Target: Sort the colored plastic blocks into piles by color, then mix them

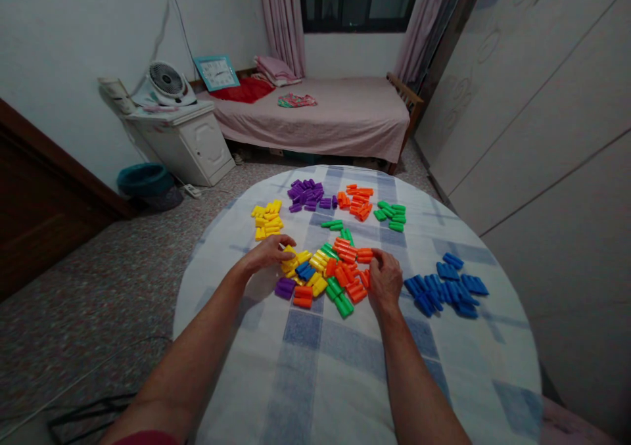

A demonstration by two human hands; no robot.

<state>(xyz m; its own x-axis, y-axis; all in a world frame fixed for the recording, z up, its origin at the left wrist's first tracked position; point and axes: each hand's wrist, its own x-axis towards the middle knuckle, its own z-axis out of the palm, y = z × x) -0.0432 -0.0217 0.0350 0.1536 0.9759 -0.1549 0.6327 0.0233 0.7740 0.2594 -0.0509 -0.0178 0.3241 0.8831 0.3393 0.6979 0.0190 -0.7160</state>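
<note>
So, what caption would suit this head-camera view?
Left hand and right hand among multicoloured plastic pieces on a round blue-checked white tablecloth.

Pink-sheeted bed [310, 123] under a window [359, 1]

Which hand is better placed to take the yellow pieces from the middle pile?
Left, probably: the left hand is at the yellow plastic pieces; the right hand is by the orange pieces.

No readable text or numbers, the markings on the blue-framed panel [217, 73] too small to tell.
</note>
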